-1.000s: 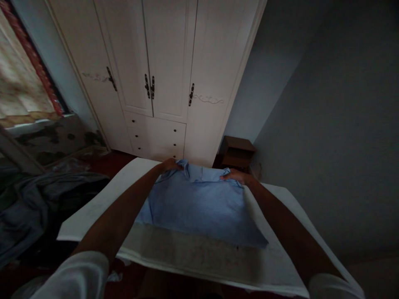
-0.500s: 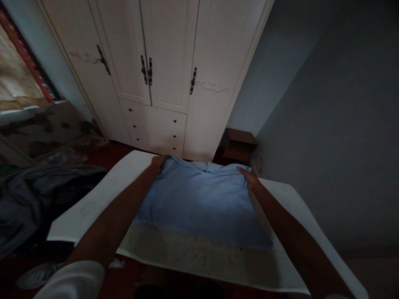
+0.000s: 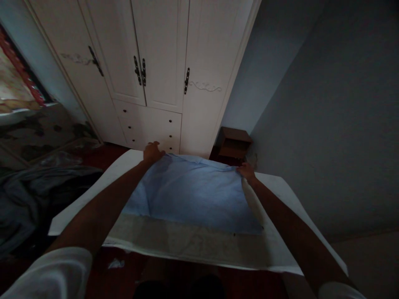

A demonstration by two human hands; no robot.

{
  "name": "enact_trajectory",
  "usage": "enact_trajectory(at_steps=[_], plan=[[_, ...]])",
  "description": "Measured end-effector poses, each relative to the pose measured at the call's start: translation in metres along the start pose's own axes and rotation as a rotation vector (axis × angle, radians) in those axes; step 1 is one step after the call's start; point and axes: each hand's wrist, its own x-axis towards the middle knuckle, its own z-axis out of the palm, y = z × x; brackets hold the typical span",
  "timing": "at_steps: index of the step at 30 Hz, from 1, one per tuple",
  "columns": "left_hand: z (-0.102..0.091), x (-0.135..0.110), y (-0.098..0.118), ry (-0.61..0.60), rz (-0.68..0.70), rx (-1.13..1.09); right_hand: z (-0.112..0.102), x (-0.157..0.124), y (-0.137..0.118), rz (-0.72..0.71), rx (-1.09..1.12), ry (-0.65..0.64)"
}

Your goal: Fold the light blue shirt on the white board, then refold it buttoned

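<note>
A light blue cloth [image 3: 193, 195], perhaps a garment, lies spread over a white-topped table [image 3: 289, 207]. My left hand [image 3: 153, 152] is at its far left corner; thumb and forefinger pinch the edge while the other fingers lift away from it. At the far right corner, my right hand [image 3: 247, 171] grips the cloth between thumb and fingers. The far edge between both hands looks folded over and slightly raised. Nearer to me, the cloth rests on a pale, stained cover [image 3: 187, 245].
Behind the table stands a white wardrobe [image 3: 162, 54] with dark handles and drawers. A small brown cabinet [image 3: 235, 141] sits at its right, by a grey wall [image 3: 343, 104]. Dark clothing [image 3: 28, 203] is heaped on the left. Crumpled white paper [image 3: 116, 263] lies on the red floor.
The cloth's far edge has been drawn straighter and its near edge sits slightly farther from me. My left hand's fingers have lifted and spread. The view has shifted a little.
</note>
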Motion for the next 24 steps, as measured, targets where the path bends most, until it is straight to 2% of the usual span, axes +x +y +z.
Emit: enact_trajectory(at_steps=[3, 6, 8, 11, 13, 18, 21, 24], plan=[[0.006, -0.007, 0.021, -0.162, 0.316, 0.083, 0.007, 0.000, -0.025, -0.120, -0.138, -0.097], [0.023, -0.011, 0.046, -0.344, 0.657, 0.330, 0.021, -0.007, -0.053, -0.264, -0.236, -0.239], [0.036, -0.013, 0.059, -0.398, 0.759, 0.467, 0.030, -0.012, -0.068, -0.328, -0.293, -0.323], [0.049, -0.011, 0.071, -0.396, 0.740, 0.490, 0.038, -0.016, -0.082, -0.374, -0.360, -0.389], [0.051, -0.006, 0.076, -0.372, 0.714, 0.482, 0.038, -0.014, -0.086, -0.381, -0.386, -0.381], [0.054, 0.003, 0.086, -0.169, 0.526, 0.426, 0.031, 0.004, -0.092, -0.333, -0.421, -0.245], [0.067, -0.005, 0.093, -0.019, 0.383, 0.410, 0.037, 0.012, -0.096, -0.270, -0.463, -0.159], [0.076, -0.016, 0.089, 0.026, 0.326, 0.393, 0.045, 0.010, -0.094, -0.239, -0.491, -0.116]])
